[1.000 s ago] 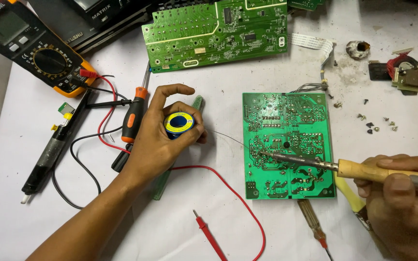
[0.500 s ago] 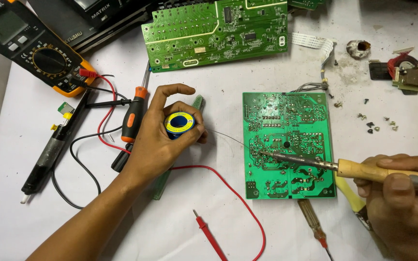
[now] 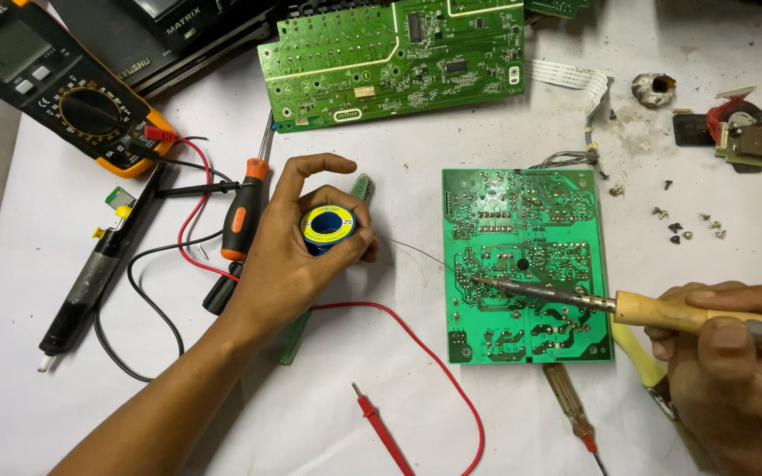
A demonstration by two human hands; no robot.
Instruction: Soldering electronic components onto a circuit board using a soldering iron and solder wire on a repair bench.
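Observation:
My left hand (image 3: 288, 260) grips a small spool of solder wire (image 3: 326, 226) with a blue and yellow face. A thin strand of solder runs from the spool to the right, onto a green circuit board (image 3: 531, 264) lying solder side up. My right hand (image 3: 734, 361) holds a soldering iron (image 3: 690, 313) by its wooden handle. The iron's metal tip touches the board near its middle left, where the solder strand ends.
A yellow and black multimeter (image 3: 55, 88) sits at top left, with red and black leads (image 3: 399, 432) trailing over the white table. A larger green board (image 3: 390, 57) lies at the top. An orange screwdriver (image 3: 244, 207), a black desoldering pump (image 3: 90, 282) and loose screws (image 3: 685, 220) lie around.

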